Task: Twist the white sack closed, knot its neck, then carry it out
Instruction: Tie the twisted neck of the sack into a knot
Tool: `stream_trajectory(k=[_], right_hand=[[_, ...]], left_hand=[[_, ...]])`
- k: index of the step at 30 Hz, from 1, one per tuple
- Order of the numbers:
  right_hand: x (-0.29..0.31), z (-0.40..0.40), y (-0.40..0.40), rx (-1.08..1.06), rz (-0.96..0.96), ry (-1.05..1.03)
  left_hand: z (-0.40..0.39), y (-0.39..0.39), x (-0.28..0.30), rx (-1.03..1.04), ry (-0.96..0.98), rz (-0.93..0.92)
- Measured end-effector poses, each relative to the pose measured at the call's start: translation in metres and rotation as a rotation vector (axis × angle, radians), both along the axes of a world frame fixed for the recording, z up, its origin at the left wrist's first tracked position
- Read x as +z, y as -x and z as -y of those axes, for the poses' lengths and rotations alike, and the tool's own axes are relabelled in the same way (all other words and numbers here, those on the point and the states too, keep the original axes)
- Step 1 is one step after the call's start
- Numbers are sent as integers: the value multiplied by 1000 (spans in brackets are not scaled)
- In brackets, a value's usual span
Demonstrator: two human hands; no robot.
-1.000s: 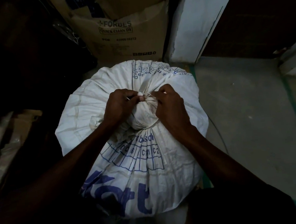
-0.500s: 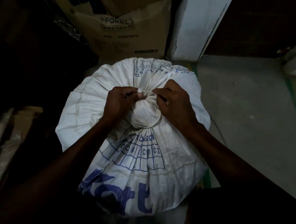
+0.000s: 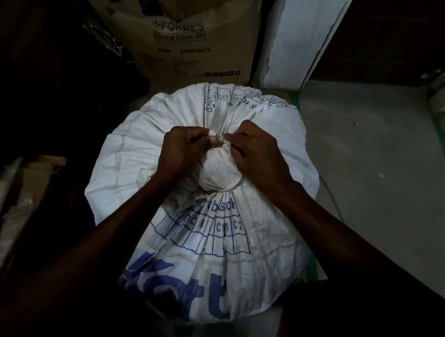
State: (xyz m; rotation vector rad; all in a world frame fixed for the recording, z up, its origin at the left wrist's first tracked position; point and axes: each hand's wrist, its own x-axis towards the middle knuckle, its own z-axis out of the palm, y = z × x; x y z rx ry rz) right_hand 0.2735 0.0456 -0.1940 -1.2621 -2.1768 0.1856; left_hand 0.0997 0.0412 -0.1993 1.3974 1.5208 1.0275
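White sack (image 3: 207,235) on grey concrete floor (image 3: 388,183); cardboard box (image 3: 189,44) behind it. Left hand (image 3: 180,152) and right hand (image 3: 257,152) pinch the cord at its bunched neck (image 3: 217,172).

A printed cardboard box (image 3: 194,46) stands against a white pillar (image 3: 309,25); grey floor (image 3: 374,171) alongside.

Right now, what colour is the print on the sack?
Blue, on the white sack; clearest in the head view.

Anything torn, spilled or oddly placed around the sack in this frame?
Nothing stands out. The white sack sits upright and intact, its neck bunched and cinched with twine, both the left hand and right hand pinching at it. No spill shows on the floor.
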Motion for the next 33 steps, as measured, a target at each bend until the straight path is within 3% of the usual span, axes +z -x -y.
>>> stream_trajectory(k=[3,6,15,19,23,26,30,33], right_hand=[[3,4,6,71,-31,-51],[6,2,10,5,-80,21],[9,7,13,-100,-147,119],[9,10,6,-92,-207,214],[8,20,5,-89,-219,294],[11,37,3,-160,-166,314],[15,58,-2,-290,-95,473],[17,59,-5,-324,-104,473]], left_hand=[[-4,4,-5,9,8,-91],[-5,8,-5,-42,-6,-147],[-15,-4,5,53,232,-28],[-10,-1,-2,-5,159,34],[-8,0,-4,-64,0,-148],[-10,-5,-7,-1,13,-220],[-8,-8,-8,62,46,-146],[-8,-8,-9,92,17,-123]])
